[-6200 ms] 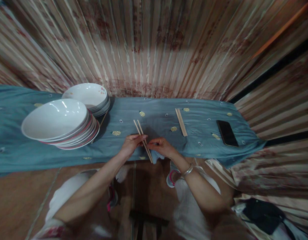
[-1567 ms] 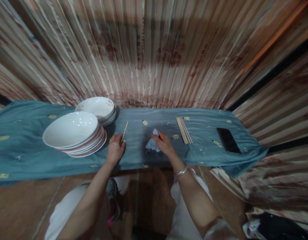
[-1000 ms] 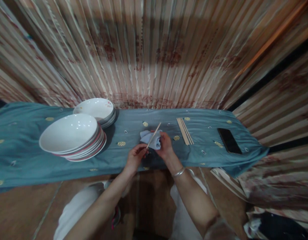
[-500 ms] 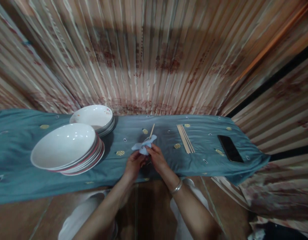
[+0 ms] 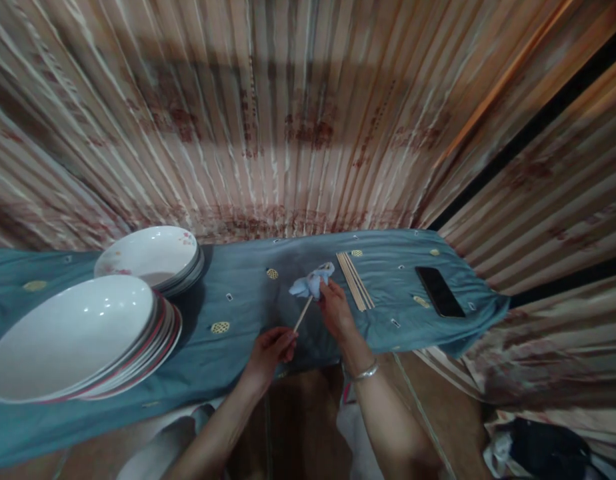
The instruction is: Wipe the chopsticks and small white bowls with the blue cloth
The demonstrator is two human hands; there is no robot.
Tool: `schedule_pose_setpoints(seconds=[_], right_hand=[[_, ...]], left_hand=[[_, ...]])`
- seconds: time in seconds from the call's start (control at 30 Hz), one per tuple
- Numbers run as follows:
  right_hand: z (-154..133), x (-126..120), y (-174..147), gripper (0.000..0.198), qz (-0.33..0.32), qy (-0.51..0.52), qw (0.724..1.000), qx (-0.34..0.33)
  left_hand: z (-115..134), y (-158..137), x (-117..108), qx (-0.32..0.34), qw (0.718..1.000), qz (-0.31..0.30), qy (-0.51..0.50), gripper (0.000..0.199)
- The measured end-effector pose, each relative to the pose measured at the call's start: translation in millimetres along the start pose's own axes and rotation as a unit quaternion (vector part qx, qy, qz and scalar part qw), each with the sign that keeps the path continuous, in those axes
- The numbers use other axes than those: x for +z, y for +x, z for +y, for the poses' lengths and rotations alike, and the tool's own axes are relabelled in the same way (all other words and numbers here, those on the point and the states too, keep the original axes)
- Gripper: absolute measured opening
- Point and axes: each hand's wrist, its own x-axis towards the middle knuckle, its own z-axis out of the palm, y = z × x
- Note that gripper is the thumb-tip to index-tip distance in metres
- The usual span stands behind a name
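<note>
My left hand [image 5: 274, 348] pinches the near end of a chopstick [image 5: 303, 315], which slants up and away to the right. Around its far part my right hand [image 5: 337, 308] grips a light blue cloth [image 5: 312, 281]; the chopstick's far tip is hidden by the cloth. Both hands are above the front half of the table. Just right of my right hand, several chopsticks [image 5: 355, 281] lie side by side on the teal tablecloth [image 5: 248, 267].
On the left stands a stack of large white bowls [image 5: 73, 333] with red-edged ones beneath. Behind it is a second stack of flowered bowls [image 5: 148, 257]. A black phone [image 5: 441, 292] lies at the right end. A pleated curtain [image 5: 308, 133] hangs along the back.
The cloth has moved along the chopstick toward its far end, with my right hand going forward. My left hand has drawn back, baring the near part. The view has shifted right.
</note>
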Motion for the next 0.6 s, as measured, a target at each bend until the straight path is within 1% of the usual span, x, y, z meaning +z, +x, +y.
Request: schedule_pose_setpoints(seconds=[0.1,0.17,0.3,0.37,0.47,0.53,0.6], right_hand=[[-7,-12,5,0.031,0.019,0.01,1.0,-0.004],[-9,-17,5,0.032,0.02,0.03,0.999,0.001],[-8,-21,3,0.029,0.013,0.063,0.998,0.024],[-7,-19,0,0.027,-0.001,0.068,0.997,0.037],[-1,-9,-9,0.028,-0.04,0.064,0.995,0.059],[6,0,-18,0.03,-0.059,0.057,0.994,0.075],[14,10,-27,0.032,-0.067,0.046,0.992,0.092]], left_hand=[[-1,-2,0,-0.002,1.0,-0.02,0.024,0.039],[-2,-4,0,-0.021,0.999,-0.027,0.021,0.039],[-3,-6,1,-0.083,0.995,-0.025,-0.051,0.038],[-2,-6,1,-0.099,0.991,-0.04,-0.078,0.038],[-1,-4,1,-0.102,0.989,-0.065,-0.083,0.037],[0,0,-1,-0.092,0.99,-0.059,-0.084,0.036],[2,3,-4,-0.077,0.992,-0.039,-0.093,0.034]])
